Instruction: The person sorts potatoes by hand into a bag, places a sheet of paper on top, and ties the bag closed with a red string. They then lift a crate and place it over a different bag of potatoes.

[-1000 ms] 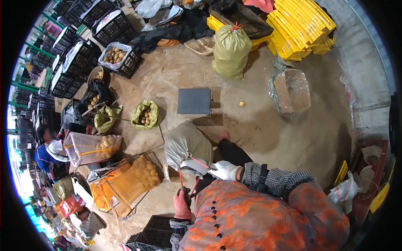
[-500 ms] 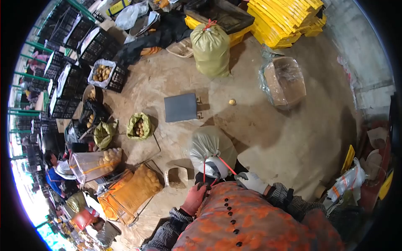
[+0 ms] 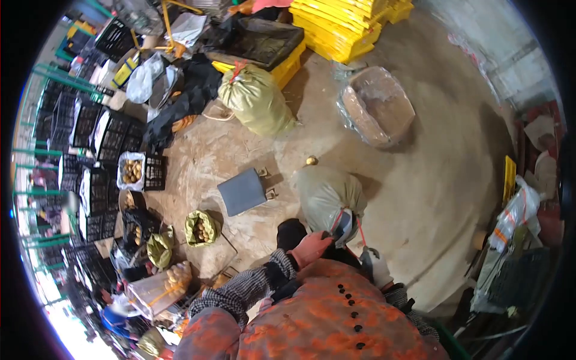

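Note:
A full pale green woven sack [image 3: 331, 195] stands on the floor right in front of my body, its mouth gathered toward me. A red drawstring [image 3: 362, 233] runs from the gathered mouth to both hands. My left hand [image 3: 311, 248], in a reddish-pink glove, is closed at the left of the mouth on the string. On the right, my right hand [image 3: 376, 267], in a whitish glove, is closed around the string's other end, which looks taut. The fingertips are partly hidden. A single potato [image 3: 311, 161] lies just beyond the sack.
A grey low stool [image 3: 242, 192] lies left of the sack. Farther off are a tied sack [image 3: 255, 99], a plastic-lined box [image 3: 378, 108] and yellow crates [image 3: 336, 27]. A small open bag of potatoes [image 3: 202, 228] and black crates [image 3: 155, 173] stand left. People are at the far left.
My view has turned, and the surroundings have shifted. The sack now appears farther right and closer to the loose potato. Both hands have moved right with it, still on the red string.

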Available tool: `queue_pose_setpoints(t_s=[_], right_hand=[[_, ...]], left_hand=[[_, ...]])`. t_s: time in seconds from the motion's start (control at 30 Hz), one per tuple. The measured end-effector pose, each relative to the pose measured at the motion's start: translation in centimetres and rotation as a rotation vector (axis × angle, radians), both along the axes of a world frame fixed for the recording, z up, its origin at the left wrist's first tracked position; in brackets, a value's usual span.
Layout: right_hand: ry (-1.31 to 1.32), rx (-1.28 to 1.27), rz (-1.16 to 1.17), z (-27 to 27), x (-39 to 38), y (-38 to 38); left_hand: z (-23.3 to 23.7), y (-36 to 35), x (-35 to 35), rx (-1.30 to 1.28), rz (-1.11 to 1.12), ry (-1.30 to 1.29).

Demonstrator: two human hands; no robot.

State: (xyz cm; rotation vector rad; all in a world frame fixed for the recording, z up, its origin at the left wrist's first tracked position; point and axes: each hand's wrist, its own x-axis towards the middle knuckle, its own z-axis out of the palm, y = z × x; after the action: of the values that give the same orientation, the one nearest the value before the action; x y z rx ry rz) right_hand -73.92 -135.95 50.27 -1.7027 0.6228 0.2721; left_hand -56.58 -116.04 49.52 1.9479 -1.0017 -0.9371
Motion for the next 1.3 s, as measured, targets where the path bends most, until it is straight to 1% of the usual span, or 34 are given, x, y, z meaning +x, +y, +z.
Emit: queue_pose_setpoints(t_s=[0.03,0.07,0.1,0.13,0.17,0.2,0.23,0.27,0.33,0.37,0.4,0.43,0.47,0.5,0.57,0.6,0.63,0.67,0.73,0.77,0.8,0.87,0.9,0.97,1.0,1.07,1.1,1.13,1.2,1.23,1.3], right_hand=[[0.023,0.007,-0.028,-0.3,-0.9,0.6],[0.063,-0.009,0.008,-1.2,-1.6,0.9],[0.088,-0.032,0.054,-2.4,-1.4,0.8],[0.111,-0.052,0.106,-3.1,-0.5,0.7],[0.064,-0.248,0.249,-0.5,2.8,1.2],[0.071,-0.243,0.240,0.9,5.2,1.8],[0.215,0.059,-0.006,2.0,7.2,2.4],[0.347,0.354,-0.259,2.5,8.9,3.2],[0.338,0.348,-0.300,0.7,10.7,4.4],[0.324,0.311,-0.331,0.4,11.5,5.1],[0.316,0.273,-0.353,0.4,12.3,5.5],[0.319,0.249,-0.348,1.0,13.8,5.7],[0.370,0.071,-0.236,1.5,15.3,5.8],[0.429,-0.102,-0.119,2.4,16.3,6.0],[0.475,-0.114,-0.060,4.2,20.1,6.4],[0.495,-0.107,-0.024,4.9,22.2,6.9],[0.388,-0.178,0.119,5.5,23.7,7.4],[0.394,-0.183,0.121,6.0,25.3,7.9],[0.433,-0.108,0.214,6.7,27.9,8.9],[0.387,-0.115,0.249,6.1,28.4,9.0],[0.395,-0.110,0.246,6.7,29.2,9.4],[0.283,-0.195,0.341,8.3,32.2,9.5],[0.295,-0.193,0.349,8.4,33.4,9.3],[0.421,-0.110,0.316,8.4,35.6,8.9],[0.426,-0.105,0.335,8.3,36.8,8.4],[0.171,-0.231,0.530,8.0,39.2,7.2],[0.253,-0.162,0.483,8.1,40.2,6.8],[0.258,-0.158,0.506,8.2,40.9,6.0],[0.310,-0.141,0.540,8.5,42.3,3.7],[0.362,-0.128,0.629,8.8,43.4,2.3],[0.344,-0.155,0.666,8.0,44.8,-0.4]], left_hand=[[0.7,-0.6,1.2,0.041,-0.068,0.055],[1.1,-1.3,2.2,0.072,-0.129,0.101],[-0.9,-0.4,2.2,-0.018,-0.115,-0.092],[-0.4,-0.6,3.8,-0.025,-0.120,-0.097],[0.8,-0.5,5.4,0.143,0.064,0.337],[1.4,0.1,6.8,0.317,0.249,0.773],[0.1,1.3,7.6,0.263,0.232,0.693],[-0.4,2.6,8.7,0.263,0.216,0.695],[-1.4,4.9,11.5,0.035,-0.111,0.229],[-2.7,5.7,12.2,0.105,0.052,0.617],[-3.8,6.3,12.3,0.087,0.051,0.632],[-3.7,6.1,13.3,-0.073,-0.003,0.462],[-3.7,6.0,14.4,-0.228,-0.048,0.289],[-3.6,6.4,15.1,-0.227,-0.027,0.134],[-1.2,7.3,18.0,-0.225,-0.001,0.198],[-0.7,8.2,19.3,-0.207,0.000,0.237],[-1.9,9.3,19.6,-0.273,0.050,0.227],[-1.7,10.6,19.9,-0.279,0.053,0.233],[-0.7,13.2,20.4,-0.144,0.475,0.910],[3.4,13.4,23.2,0.047,0.541,1.051],[4.1,13.9,23.5,0.054,0.538,1.057],[4.5,14.3,23.9,0.013,0.603,1.024],[4.8,14.1,24.4,0.014,0.610,1.037],[5.4,13.8,25.3,0.012,0.699,1.191],[5.1,13.7,25.1,0.011,0.719,1.196],[3.5,12.8,24.7,-0.036,0.729,1.142],[2.5,12.3,24.0,-0.065,0.754,1.180],[1.9,11.7,23.6,-0.071,0.776,1.186],[1.0,9.9,23.3,0.043,0.679,0.917],[0.6,8.6,23.2,0.029,0.711,0.910],[0.1,5.7,22.8,-0.096,0.717,0.814]])
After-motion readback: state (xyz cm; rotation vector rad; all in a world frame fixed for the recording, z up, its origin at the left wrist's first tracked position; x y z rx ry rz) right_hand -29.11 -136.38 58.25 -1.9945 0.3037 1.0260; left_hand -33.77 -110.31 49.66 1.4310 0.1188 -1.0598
